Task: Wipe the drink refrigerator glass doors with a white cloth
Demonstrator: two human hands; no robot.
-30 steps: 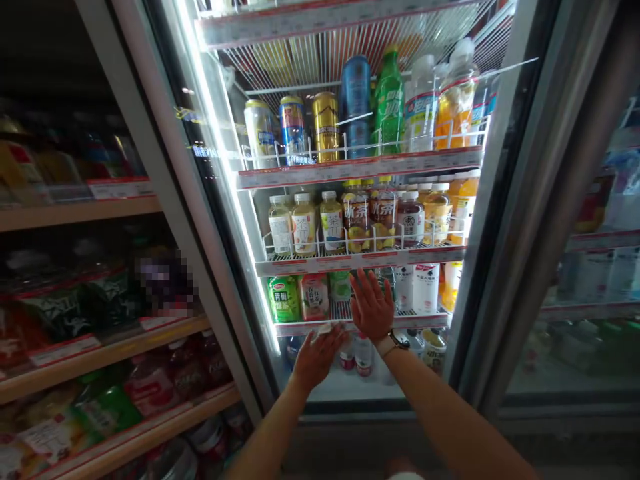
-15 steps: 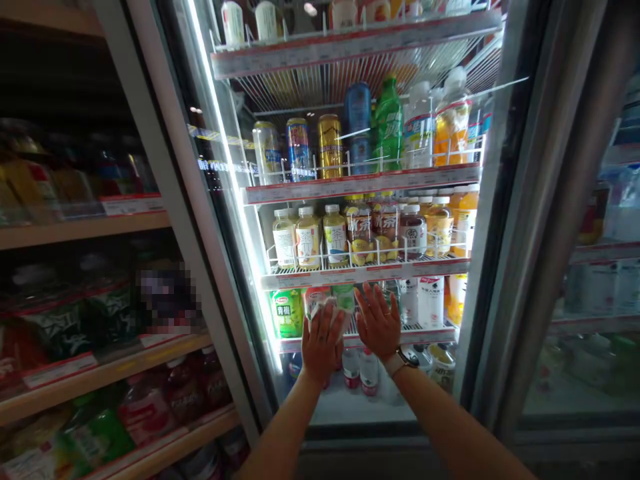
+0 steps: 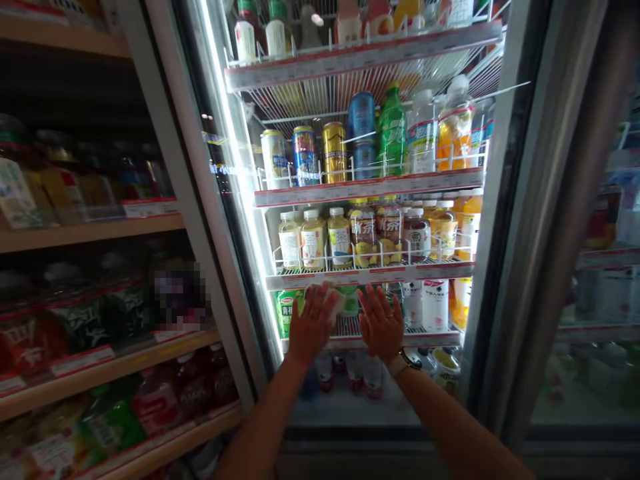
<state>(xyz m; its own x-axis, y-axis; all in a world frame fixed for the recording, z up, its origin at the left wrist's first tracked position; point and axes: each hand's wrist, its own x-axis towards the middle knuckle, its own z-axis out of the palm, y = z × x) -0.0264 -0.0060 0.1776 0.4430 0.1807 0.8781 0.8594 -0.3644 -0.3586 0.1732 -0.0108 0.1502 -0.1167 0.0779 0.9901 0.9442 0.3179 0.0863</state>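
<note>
Low on the fridge's glass door point(image 3: 345, 408), my left hand point(image 3: 311, 327) presses a crumpled white cloth point(image 3: 336, 307) against the pane under nearly straight fingers. Part of the cloth shows past the fingers; the rest is hidden beneath them. My right hand point(image 3: 381, 327) lies flat on the same glass just to the right, fingers spread, holding nothing. A watch point(image 3: 407, 362) is on the right wrist. Behind the pane, level with both hands, stand a green pack point(image 3: 286, 312) and white bottles point(image 3: 435, 305).
Lit wire shelves behind the glass hold bottles and cans, among them a green bottle point(image 3: 393, 130) and a gold can point(image 3: 335, 152). A metal door frame point(image 3: 545, 200) runs up the right. Wooden shelves point(image 3: 100, 230) with drinks stand at left.
My left hand has slid a little left and up with the cloth, now covering more of the green pack. The right hand stays nearly where it was. The view has shifted slightly.
</note>
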